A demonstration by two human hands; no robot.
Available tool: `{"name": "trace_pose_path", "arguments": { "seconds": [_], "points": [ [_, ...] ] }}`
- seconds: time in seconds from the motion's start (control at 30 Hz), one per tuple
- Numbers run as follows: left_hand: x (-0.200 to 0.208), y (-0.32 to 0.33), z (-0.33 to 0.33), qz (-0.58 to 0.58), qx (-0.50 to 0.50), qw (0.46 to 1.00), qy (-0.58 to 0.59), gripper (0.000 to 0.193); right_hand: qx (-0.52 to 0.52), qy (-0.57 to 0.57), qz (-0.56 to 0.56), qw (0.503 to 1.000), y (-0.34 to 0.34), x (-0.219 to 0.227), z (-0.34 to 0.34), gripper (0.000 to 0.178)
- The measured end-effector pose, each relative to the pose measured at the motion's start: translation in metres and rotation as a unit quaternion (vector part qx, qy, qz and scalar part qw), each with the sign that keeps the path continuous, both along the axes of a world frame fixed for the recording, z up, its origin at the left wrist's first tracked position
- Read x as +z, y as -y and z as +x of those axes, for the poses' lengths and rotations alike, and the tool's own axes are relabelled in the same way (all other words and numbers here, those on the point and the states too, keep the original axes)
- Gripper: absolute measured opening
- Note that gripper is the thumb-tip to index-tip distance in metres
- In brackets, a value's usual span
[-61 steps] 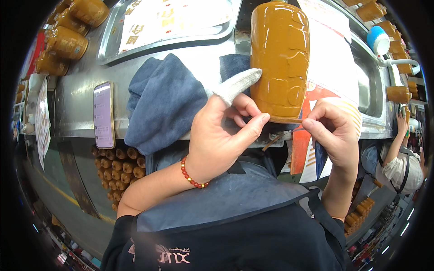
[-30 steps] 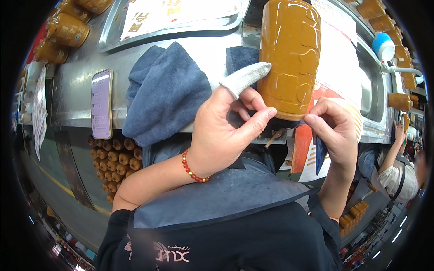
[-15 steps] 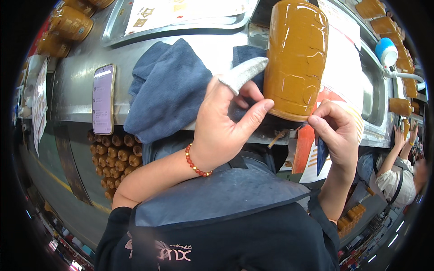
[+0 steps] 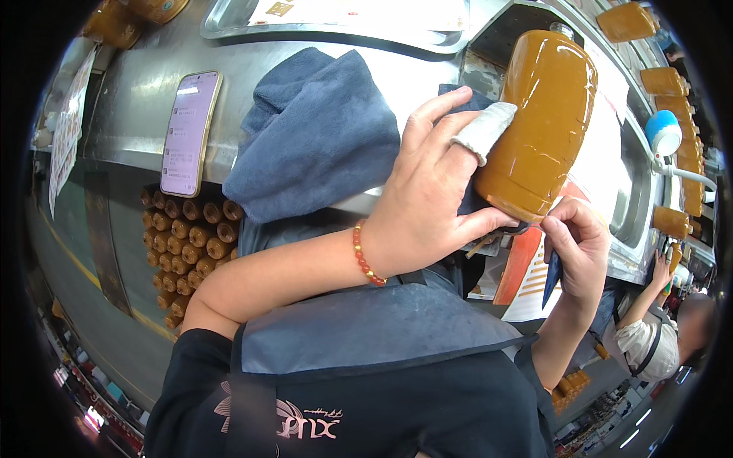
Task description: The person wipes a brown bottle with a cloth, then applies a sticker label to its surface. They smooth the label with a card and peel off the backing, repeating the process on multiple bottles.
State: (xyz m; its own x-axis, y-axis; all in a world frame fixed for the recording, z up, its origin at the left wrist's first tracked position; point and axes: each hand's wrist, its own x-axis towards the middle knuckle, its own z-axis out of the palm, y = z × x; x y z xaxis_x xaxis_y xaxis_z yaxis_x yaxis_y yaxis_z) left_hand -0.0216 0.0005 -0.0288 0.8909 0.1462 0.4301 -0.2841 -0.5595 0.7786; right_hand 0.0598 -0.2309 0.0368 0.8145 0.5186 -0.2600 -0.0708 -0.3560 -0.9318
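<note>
Our left hand (image 4: 427, 206) clamps the amber bottle (image 4: 538, 126) at two o'clock. Our right hand (image 4: 576, 248) pinches a blue label (image 4: 551, 275) beneath; we judge labelling not yet done.

**Amber bottle held at the counter edge**

Large plastic bottle (image 4: 540, 122), filled with opaque amber-brown liquid, smooth-sided, glossy. Tilted, small neck pointing up and away, flat base toward the body. Cradled against the left hand (image 4: 427, 202), bandaged index finger lying along its side, thumb under the base. Right hand (image 4: 579, 252) just below the base, pinching a thin dark blue strip (image 4: 551, 276).
</note>
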Motion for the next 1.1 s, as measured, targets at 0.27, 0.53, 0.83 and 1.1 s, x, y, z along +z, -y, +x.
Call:
{"name": "trace_pose_path", "arguments": {
  "seconds": [0.27, 0.53, 0.83, 1.1],
  "points": [
    [-0.008, 0.004, -0.003, -0.092, -0.016, 0.995, -0.025, 0.084, 0.011, -0.017, 0.024, 1.000, 0.003, -0.004, 0.002, 0.005],
    [-0.012, 0.007, -0.005, -0.123, -0.009, 0.992, -0.028, 0.067, 0.015, -0.035, 0.031, 0.999, 0.004, -0.006, 0.004, 0.004],
    [-0.010, 0.011, -0.010, -0.108, -0.002, 0.994, -0.012, 0.066, 0.013, -0.012, -0.008, 1.000, 0.002, -0.006, 0.005, 0.009],
    [-0.021, 0.010, -0.009, -0.110, -0.011, 0.994, -0.010, 0.062, 0.014, 0.030, -0.019, 0.999, 0.002, -0.010, 0.006, 0.014]
  ]
}}
